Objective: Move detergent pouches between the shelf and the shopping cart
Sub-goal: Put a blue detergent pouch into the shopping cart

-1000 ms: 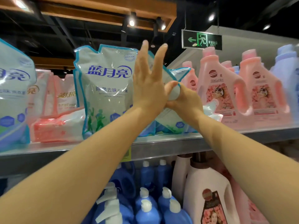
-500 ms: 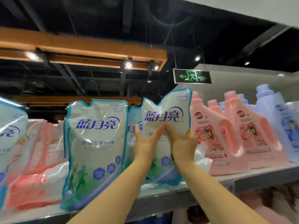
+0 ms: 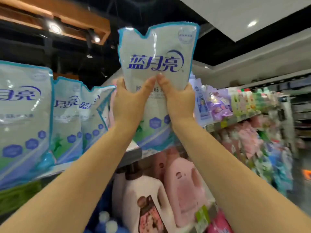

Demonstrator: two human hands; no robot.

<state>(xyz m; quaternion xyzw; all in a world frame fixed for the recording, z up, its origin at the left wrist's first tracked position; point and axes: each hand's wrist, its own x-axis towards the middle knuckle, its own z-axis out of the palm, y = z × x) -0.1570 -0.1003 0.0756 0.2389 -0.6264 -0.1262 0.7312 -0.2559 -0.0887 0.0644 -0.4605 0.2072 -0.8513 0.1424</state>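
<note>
A white detergent pouch (image 3: pixel 158 52) with a blue edge and blue lettering is held upright in the air, lifted off the top shelf (image 3: pixel 131 157). My left hand (image 3: pixel 129 105) grips its left side and my right hand (image 3: pixel 178 101) grips its right side, thumbs meeting on the front. Three more pouches of the same kind (image 3: pixel 23 115) stand on the shelf to the left. The shopping cart is not in view.
Pink and white detergent jugs (image 3: pixel 181 187) fill the shelf below, with blue bottles (image 3: pixel 107 222) at the bottom. Purple and green packs (image 3: pixel 218 103) line the top shelf running off to the right. An aisle opens at far right.
Both hands have lifted the pouch up and away from the shelf, toward me. The view has swung to the right, so the aisle's right end now shows.
</note>
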